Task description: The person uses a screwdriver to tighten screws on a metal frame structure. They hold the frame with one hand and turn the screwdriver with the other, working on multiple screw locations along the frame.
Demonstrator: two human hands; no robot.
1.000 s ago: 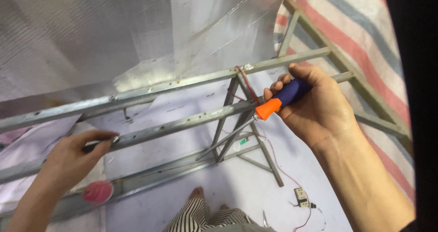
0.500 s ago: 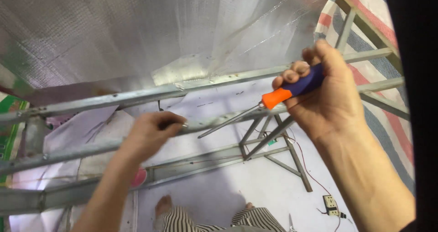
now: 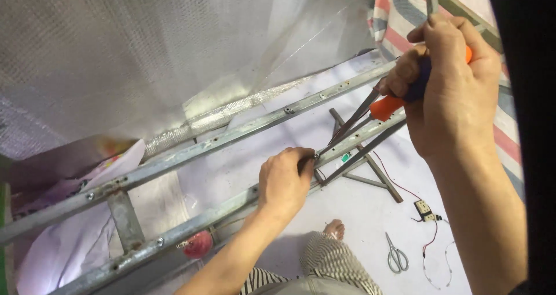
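Orange-and-blue handled screwdriver (image 3: 399, 98) sits clenched in the right hand (image 3: 449, 86), shaft angled down, tip meeting a screw (image 3: 316, 155) on the near metal rail (image 3: 191, 225). Left hand (image 3: 285, 182) wraps that rail, fingertips (image 3: 304, 156) pinching at the screw. Far metal rail (image 3: 231, 137) runs parallel behind the near rail. Below the rail on the white floor: scissors (image 3: 397, 254), a small wired part (image 3: 424, 211), a bare foot (image 3: 335, 229).
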